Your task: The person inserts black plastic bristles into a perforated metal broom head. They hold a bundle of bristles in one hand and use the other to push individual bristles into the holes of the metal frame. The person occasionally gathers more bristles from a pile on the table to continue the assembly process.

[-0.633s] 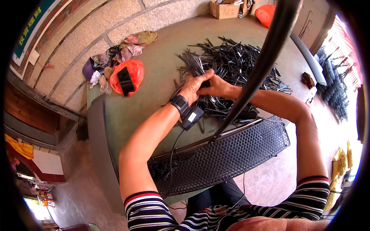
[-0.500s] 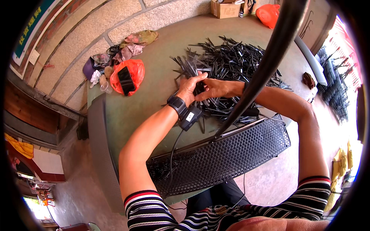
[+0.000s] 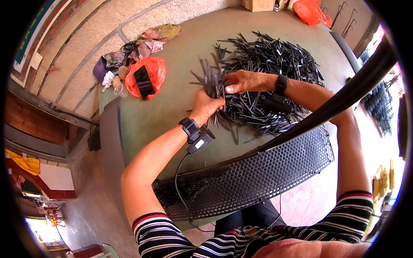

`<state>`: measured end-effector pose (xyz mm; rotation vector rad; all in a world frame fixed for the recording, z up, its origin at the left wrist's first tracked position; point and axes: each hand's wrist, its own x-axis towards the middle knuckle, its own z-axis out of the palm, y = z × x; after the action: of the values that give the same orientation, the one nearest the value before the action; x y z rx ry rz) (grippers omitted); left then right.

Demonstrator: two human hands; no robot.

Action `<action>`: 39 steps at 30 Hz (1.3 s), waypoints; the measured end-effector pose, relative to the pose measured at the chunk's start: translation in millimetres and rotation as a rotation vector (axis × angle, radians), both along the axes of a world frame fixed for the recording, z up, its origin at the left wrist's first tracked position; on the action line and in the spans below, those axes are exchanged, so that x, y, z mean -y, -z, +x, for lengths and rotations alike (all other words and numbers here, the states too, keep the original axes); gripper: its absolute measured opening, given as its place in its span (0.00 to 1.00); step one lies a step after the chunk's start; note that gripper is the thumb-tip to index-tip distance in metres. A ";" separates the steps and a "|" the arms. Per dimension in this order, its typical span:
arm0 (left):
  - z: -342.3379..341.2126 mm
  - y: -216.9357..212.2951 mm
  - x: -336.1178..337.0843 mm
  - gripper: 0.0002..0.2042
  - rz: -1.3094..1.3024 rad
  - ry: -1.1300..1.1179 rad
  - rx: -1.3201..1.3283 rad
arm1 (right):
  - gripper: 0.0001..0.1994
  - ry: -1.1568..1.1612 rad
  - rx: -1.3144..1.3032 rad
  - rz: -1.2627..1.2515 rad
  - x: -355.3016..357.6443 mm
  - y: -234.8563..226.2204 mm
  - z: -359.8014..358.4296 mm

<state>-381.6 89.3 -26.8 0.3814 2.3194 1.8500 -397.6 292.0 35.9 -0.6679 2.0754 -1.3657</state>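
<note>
A big heap of thin black plastic strips (image 3: 275,64) covers the far right part of the green table (image 3: 172,107). My left hand (image 3: 205,107) grips a bundle of these strips (image 3: 214,81) that sticks up from its fist. My right hand (image 3: 241,81) pinches the same bundle from the right, near its top. Both wrists wear black bands; a small black device with a cable (image 3: 200,139) hangs at the left wrist.
An orange plastic bag with a black phone (image 3: 145,79) on it lies at the left, crumpled cloths (image 3: 146,45) behind it. A black perforated tray (image 3: 258,176) runs along the near table edge. A thick dark bar (image 3: 344,99) crosses in front. An orange bag (image 3: 312,10) sits far back.
Both hands have lifted off the heap and shifted left, and they hold a gathered bundle of strips upright between them.
</note>
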 end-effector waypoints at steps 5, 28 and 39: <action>15.7 18.4 -16.1 0.15 -0.211 -0.047 -0.366 | 0.37 0.282 0.211 -0.384 14.0 25.3 -5.8; -30.5 3.0 28.9 0.09 0.457 0.114 0.811 | 0.17 1.067 0.079 -0.491 -36.3 -29.3 -46.1; -25.2 -25.6 -48.1 0.11 0.872 0.307 0.783 | 0.30 0.187 -0.631 0.224 -5.5 14.9 -30.0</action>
<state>-406.8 137.4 -1.2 0.0508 0.8591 2.1924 -427.6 297.5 21.0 -0.9088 2.7981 -1.0735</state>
